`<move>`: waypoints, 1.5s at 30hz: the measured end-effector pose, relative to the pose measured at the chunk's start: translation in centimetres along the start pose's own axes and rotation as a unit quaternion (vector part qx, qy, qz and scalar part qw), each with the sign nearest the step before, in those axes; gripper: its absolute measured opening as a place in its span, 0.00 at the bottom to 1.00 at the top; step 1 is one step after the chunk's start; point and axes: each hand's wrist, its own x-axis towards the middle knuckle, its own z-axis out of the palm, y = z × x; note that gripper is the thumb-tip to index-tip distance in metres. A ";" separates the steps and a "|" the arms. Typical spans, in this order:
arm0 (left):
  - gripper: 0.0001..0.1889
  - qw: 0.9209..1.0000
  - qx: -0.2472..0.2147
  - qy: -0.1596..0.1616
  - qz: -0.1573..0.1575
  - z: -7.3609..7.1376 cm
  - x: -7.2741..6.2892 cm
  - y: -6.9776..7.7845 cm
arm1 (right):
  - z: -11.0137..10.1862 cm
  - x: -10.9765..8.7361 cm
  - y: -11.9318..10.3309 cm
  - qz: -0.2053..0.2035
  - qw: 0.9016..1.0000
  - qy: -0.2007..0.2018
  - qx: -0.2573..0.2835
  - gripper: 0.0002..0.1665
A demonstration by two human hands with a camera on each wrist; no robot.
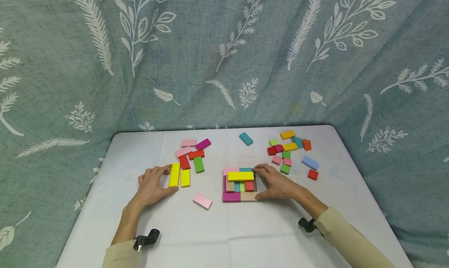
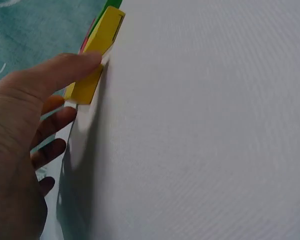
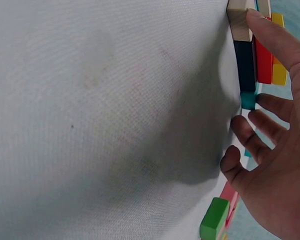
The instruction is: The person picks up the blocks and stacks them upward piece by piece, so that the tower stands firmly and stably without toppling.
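In the head view my left hand [image 1: 151, 186] pinches a long yellow block [image 1: 174, 174] end to end between thumb and index finger. A shorter yellow block [image 1: 185, 178] lies just right of it. The left wrist view shows the thumb against yellow wood [image 2: 107, 29]. My right hand [image 1: 280, 183] grips the right side of a square of coloured blocks [image 1: 231, 197], thumb at the beige block [image 3: 240, 22], index finger at the teal block [image 3: 248, 100]. Another long yellow block [image 1: 240, 176] lies on top of the square, over beige, teal, green and red pieces.
Pink, purple, red and green blocks [image 1: 198, 164] cluster at the back left. One pink block [image 1: 202, 201] lies between left hand and square. A teal block [image 1: 246, 139] sits at the back. Mixed small blocks [image 1: 286, 155] and a blue block [image 1: 310, 162] are at the right.
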 end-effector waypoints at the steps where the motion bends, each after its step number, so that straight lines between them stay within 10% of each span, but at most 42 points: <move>1: 0.45 1.000 0.000 0.003 -0.001 -0.1 0.0 -0.1 | 0.0 0.0 0.0 0.000 1.000 0.000 -0.001 0.60; 15: 0.30 0.990 -0.066 0.097 -0.082 -1.5 0.2 -0.2 | 0.0 0.1 -0.1 0.010 1.000 -0.006 -0.001 0.60; 22: 0.26 0.976 -0.119 0.179 0.023 -2.3 0.8 2.6 | -0.1 0.1 -0.2 0.012 1.000 -0.006 0.004 0.60; 33: 0.26 0.949 -0.166 0.039 0.267 1.4 1.3 12.0 | -0.1 0.0 -0.1 0.016 1.000 -0.007 0.003 0.60; 45: 0.25 0.943 -0.130 -0.021 0.306 4.8 0.8 15.7 | 0.0 0.1 -0.2 0.018 1.000 -0.008 -0.001 0.60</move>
